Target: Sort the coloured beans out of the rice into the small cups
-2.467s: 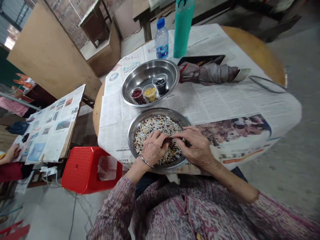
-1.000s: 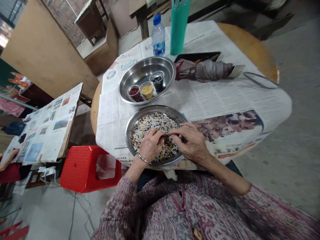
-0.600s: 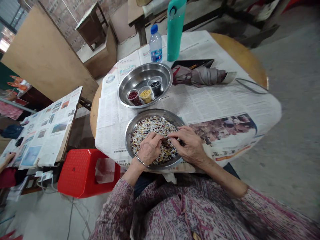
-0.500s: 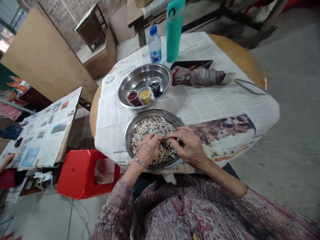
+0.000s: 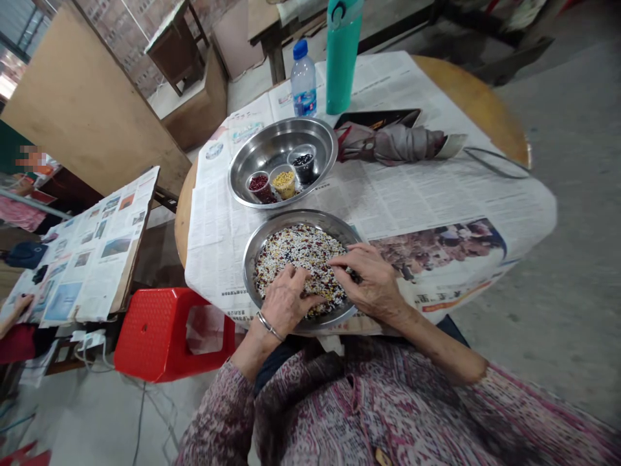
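Item: mixed grains and beans [image 5: 301, 249], white, red, yellow and dark, spread loose in the near steel basin [image 5: 339, 228], which sits at your edge of the newspaper [image 5: 359, 200], below both your hands. Likely handling: each piece near weightless, hard, smooth, apt to roll or slip from a loose pinch; best taken singly, at the middle, between the pads of thumb and forefinger. The loose bed should give way under your fingertips.

Item: near steel basin. Likely stiff, slick, moderately heavy when filled; hold by opposite sides of the rim.

Item: your left hand [image 5: 286, 301], over the left front of the grains. Thumb spread well away from the fingers; nothing visible between them.

Item: your right hand [image 5: 373, 281], over the right side. Fingers bent, thumb and forefinger tips near each other; whether they pinch a bean, you cannot tell from here. Something dark shows beneath the palm, too hidden to identify.

Item: three clear cups, standing in the far steel basin [image 5: 269, 152]: red beans [image 5: 261, 184], yellow beans [image 5: 284, 181], black beans [image 5: 303, 162]. Walls probably thin and easily dented; grip lightly around the sides.
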Demonstrator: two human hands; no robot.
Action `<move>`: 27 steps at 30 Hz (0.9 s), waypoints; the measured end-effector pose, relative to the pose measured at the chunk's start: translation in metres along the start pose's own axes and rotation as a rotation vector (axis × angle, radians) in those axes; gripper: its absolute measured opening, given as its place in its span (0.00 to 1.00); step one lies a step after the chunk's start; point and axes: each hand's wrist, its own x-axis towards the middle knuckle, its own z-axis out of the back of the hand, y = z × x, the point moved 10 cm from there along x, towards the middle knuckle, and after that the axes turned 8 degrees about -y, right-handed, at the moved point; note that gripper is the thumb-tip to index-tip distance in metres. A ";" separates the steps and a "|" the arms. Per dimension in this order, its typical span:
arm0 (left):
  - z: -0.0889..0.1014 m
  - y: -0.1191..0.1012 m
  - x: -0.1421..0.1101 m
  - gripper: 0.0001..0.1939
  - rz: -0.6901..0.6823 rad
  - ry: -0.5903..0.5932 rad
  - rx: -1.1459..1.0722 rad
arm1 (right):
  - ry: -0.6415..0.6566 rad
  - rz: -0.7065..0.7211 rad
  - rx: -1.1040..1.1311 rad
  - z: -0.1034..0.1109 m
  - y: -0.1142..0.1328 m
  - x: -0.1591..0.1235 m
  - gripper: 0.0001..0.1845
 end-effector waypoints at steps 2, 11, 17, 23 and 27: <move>-0.004 -0.009 0.003 0.11 -0.041 0.003 -0.044 | 0.000 0.016 0.003 0.000 0.001 -0.001 0.10; 0.004 -0.015 0.045 0.08 -0.108 -0.143 0.032 | -0.008 0.055 -0.005 0.001 0.004 0.000 0.10; 0.014 -0.009 0.057 0.16 -0.120 -0.240 0.090 | -0.005 0.052 -0.019 0.001 0.004 0.000 0.10; 0.003 -0.015 0.049 0.09 -0.177 -0.096 -0.005 | 0.008 0.053 -0.021 0.000 0.004 0.001 0.10; 0.006 -0.013 0.033 0.08 -0.161 -0.058 0.037 | 0.006 0.051 -0.027 0.001 0.005 0.001 0.10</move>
